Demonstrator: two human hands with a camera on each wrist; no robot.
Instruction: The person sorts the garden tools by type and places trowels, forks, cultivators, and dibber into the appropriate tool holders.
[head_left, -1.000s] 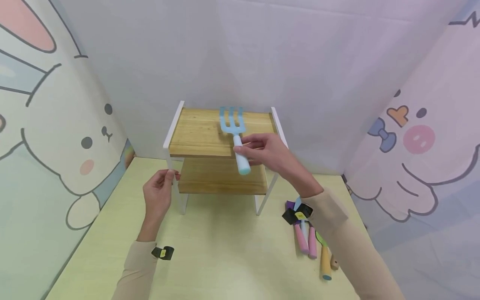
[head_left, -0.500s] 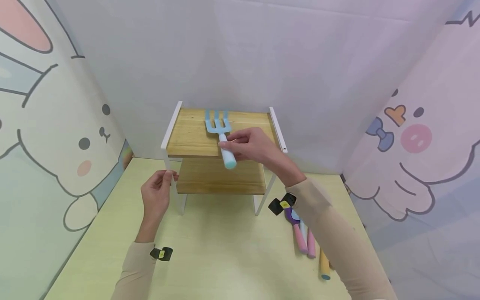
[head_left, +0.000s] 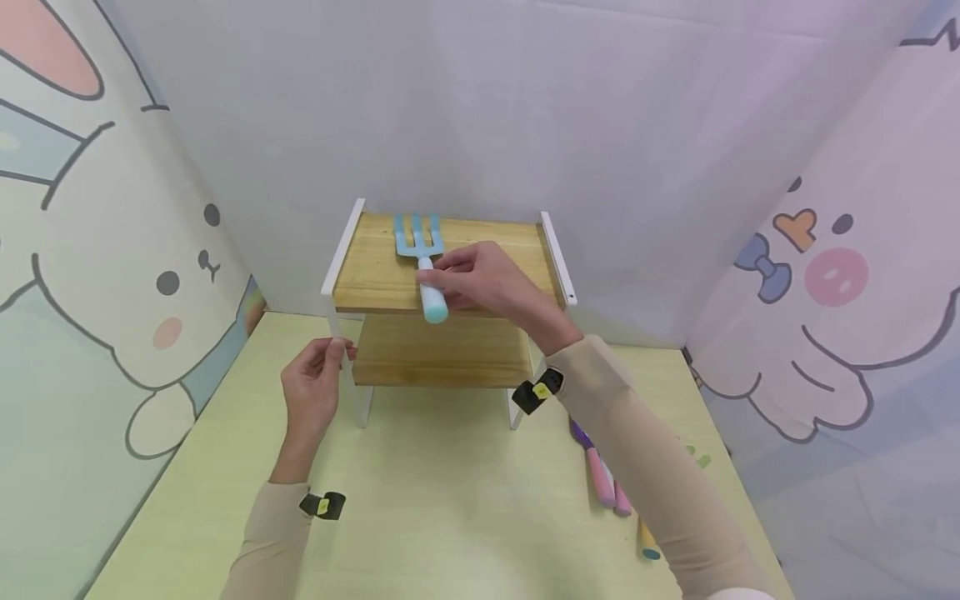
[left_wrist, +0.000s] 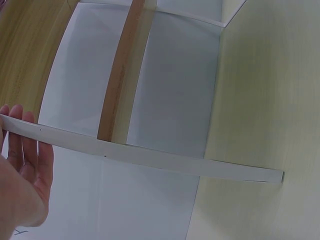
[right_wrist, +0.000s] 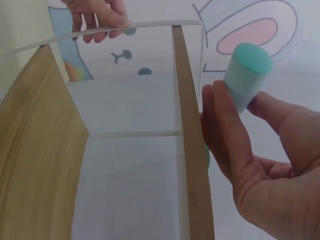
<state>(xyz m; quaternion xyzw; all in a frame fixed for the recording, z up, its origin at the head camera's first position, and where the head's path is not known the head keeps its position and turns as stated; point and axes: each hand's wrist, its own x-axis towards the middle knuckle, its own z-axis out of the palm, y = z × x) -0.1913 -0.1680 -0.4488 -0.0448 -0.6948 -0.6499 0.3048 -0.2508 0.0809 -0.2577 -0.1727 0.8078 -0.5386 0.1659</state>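
Observation:
A light blue garden hand fork (head_left: 420,248) with a pale handle lies over the top board (head_left: 495,237) of a small two-tier wooden shelf, tines toward the back wall. My right hand (head_left: 483,279) pinches its handle between thumb and fingers, above the board's front edge. In the right wrist view the turquoise handle end (right_wrist: 252,59) sticks up past the fingers, and the tines are hidden. At the shelf's left side my left hand (head_left: 311,387) holds the white front leg (left_wrist: 150,156), below the top board. The lower board (head_left: 442,350) is bare.
Right of the shelf, on the pale green surface, lie a purple tool with a pink handle (head_left: 598,479), another pink handle (head_left: 622,502) and a yellow handle (head_left: 648,542). My right sleeve (head_left: 630,442) partly covers them. Cartoon-printed curtains (head_left: 465,108) enclose the back and sides.
My right hand has carried the fork leftward and slightly farther back over the top board. The right sleeve now covers more of the tools. My left hand has stayed on the leg.

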